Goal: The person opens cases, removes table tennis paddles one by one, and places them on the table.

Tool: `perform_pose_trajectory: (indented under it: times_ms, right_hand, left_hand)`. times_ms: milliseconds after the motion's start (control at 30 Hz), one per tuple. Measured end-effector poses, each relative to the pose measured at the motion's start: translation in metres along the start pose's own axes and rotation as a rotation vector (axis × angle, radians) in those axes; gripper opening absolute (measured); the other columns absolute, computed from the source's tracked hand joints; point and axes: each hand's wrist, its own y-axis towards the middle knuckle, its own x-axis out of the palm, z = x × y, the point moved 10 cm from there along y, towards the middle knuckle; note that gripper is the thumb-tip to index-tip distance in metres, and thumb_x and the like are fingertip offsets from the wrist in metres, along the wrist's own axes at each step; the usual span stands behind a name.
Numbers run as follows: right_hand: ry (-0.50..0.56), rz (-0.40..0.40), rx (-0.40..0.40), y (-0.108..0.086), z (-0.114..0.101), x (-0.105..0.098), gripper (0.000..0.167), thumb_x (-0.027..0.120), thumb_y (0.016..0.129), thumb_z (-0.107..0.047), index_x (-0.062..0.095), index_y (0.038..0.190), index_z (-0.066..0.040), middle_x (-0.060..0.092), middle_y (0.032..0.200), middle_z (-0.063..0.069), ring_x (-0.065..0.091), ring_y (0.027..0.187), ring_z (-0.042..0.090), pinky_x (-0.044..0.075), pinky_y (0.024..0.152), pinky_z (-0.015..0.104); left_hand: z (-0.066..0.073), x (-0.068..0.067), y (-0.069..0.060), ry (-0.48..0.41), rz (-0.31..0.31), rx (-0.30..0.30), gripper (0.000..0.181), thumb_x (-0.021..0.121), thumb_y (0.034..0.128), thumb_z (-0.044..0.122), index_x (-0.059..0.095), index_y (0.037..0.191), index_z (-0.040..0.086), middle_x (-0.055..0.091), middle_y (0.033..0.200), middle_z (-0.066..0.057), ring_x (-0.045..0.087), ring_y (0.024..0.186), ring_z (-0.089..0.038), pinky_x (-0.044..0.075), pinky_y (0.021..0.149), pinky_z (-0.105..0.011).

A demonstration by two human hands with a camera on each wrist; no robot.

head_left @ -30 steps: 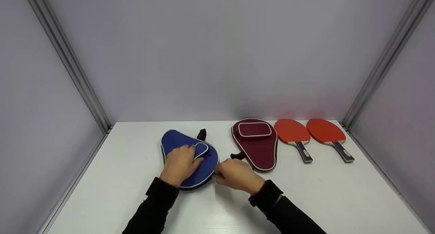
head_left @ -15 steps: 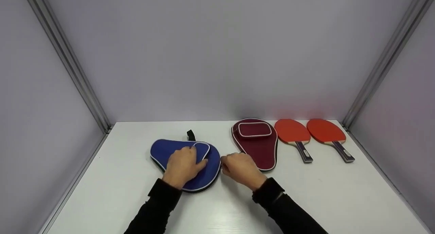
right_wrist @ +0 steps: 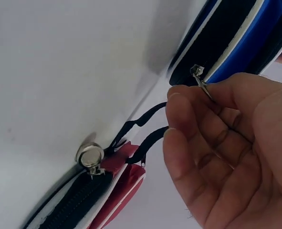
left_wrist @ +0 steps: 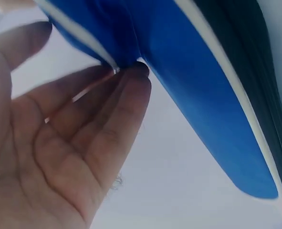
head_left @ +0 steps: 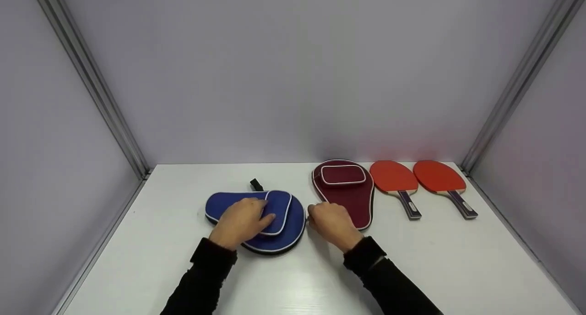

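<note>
head: above, forward-down, farthest | wrists: close, facing palm-side of hands (left_wrist: 59, 152) (right_wrist: 241, 157) | all share: blue case (head_left: 279, 214)

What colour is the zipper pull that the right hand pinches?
Silver; the zipper pull shows best in the right wrist view.

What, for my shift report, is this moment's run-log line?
left grip: touching blue case; right grip: pinching its zipper pull; red paddles: right of maroon case
</note>
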Motion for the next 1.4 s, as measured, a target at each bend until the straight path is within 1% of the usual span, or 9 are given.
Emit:
perform_pose_trajectory:
  times_ms: [300,400,600,700,733,900,1033,1233,1400]
  right_hand:
    - [0.028,-0.086,0.017,-0.001,0.0,0.007,0.016,0.082,0.102,-0.007,0.076,0.088,-0.003,0.08,0.084,0.02,0.081,0.078,0.045,0.068,0.065,0.063]
    - [0.039,-0.087,0.002,-0.001,-0.002,0.007,0.016,0.083,0.102,-0.007,0.076,0.088,-0.003,0.08,0.084,0.021,0.081,0.078,0.045,0.068,0.065,0.063]
    - [0.069,-0.065,-0.041,-0.002,0.004,0.018,0.019,0.081,0.105,-0.009,0.076,0.087,-0.005,0.08,0.084,0.019,0.082,0.08,0.043,0.069,0.066,0.063]
    - [0.089,-0.058,-0.049,-0.001,0.008,0.025,0.019,0.08,0.104,-0.008,0.075,0.085,-0.006,0.08,0.083,0.019,0.081,0.081,0.043,0.068,0.065,0.064]
    - [0.079,-0.057,-0.049,-0.001,0.006,0.023,0.017,0.082,0.099,-0.003,0.075,0.084,-0.005,0.079,0.082,0.02,0.08,0.079,0.044,0.067,0.063,0.065]
    - [0.023,0.0,-0.095,0.006,0.028,0.063,0.016,0.082,0.098,-0.007,0.077,0.084,-0.012,0.078,0.078,0.013,0.081,0.076,0.038,0.067,0.059,0.055]
    - [0.0,0.013,-0.102,0.007,0.035,0.073,0.016,0.081,0.1,-0.011,0.078,0.085,-0.015,0.079,0.078,0.01,0.08,0.075,0.033,0.066,0.058,0.05]
    - [0.048,-0.04,-0.093,0.001,0.009,0.031,0.016,0.083,0.1,-0.006,0.076,0.086,-0.008,0.078,0.08,0.014,0.079,0.078,0.038,0.065,0.061,0.06]
    - [0.039,-0.086,-0.084,-0.005,-0.008,0.007,0.015,0.085,0.1,-0.004,0.077,0.088,-0.006,0.079,0.082,0.015,0.081,0.081,0.037,0.068,0.066,0.056]
  left_hand:
    - [-0.042,-0.001,-0.01,-0.016,-0.196,0.069,0.095,0.087,0.1012,0.06,0.058,0.172,0.004,0.053,0.182,-0.021,0.053,0.17,-0.046,0.036,0.145,-0.066]
    - [-0.055,-0.001,-0.012,-0.029,-0.219,0.051,0.107,0.095,0.0936,0.06,0.054,0.174,0.003,0.048,0.185,-0.023,0.045,0.176,-0.044,0.026,0.15,-0.065]
    - [-0.071,0.006,-0.015,-0.069,-0.273,0.017,0.121,0.102,0.0866,0.053,0.045,0.179,0.002,0.038,0.19,-0.025,0.03,0.182,-0.046,0.019,0.151,-0.068]
    - [-0.072,0.01,-0.014,-0.093,-0.277,0.018,0.123,0.104,0.0858,0.05,0.042,0.181,0.002,0.034,0.191,-0.026,0.026,0.183,-0.048,0.019,0.15,-0.07]
    - [-0.072,0.011,-0.014,-0.099,-0.275,0.017,0.123,0.104,0.0861,0.049,0.041,0.181,0.002,0.033,0.192,-0.026,0.026,0.183,-0.048,0.021,0.149,-0.072]
    - [-0.072,0.015,-0.01,-0.105,-0.261,-0.003,0.121,0.104,0.0883,0.044,0.04,0.182,0.003,0.028,0.194,-0.025,0.024,0.182,-0.053,0.029,0.142,-0.082]
    - [-0.071,0.016,-0.008,-0.086,-0.237,-0.002,0.118,0.105,0.0881,0.038,0.041,0.181,0.001,0.029,0.193,-0.027,0.026,0.181,-0.053,0.032,0.142,-0.08]
    - [-0.067,0.015,-0.004,-0.047,-0.181,-0.006,0.116,0.105,0.0882,0.037,0.044,0.178,-0.003,0.033,0.189,-0.033,0.029,0.18,-0.053,0.033,0.145,-0.072]
    - [-0.063,0.015,-0.002,0.006,-0.127,-0.038,0.115,0.104,0.0895,0.044,0.046,0.176,-0.006,0.037,0.187,-0.035,0.033,0.178,-0.054,0.036,0.144,-0.069]
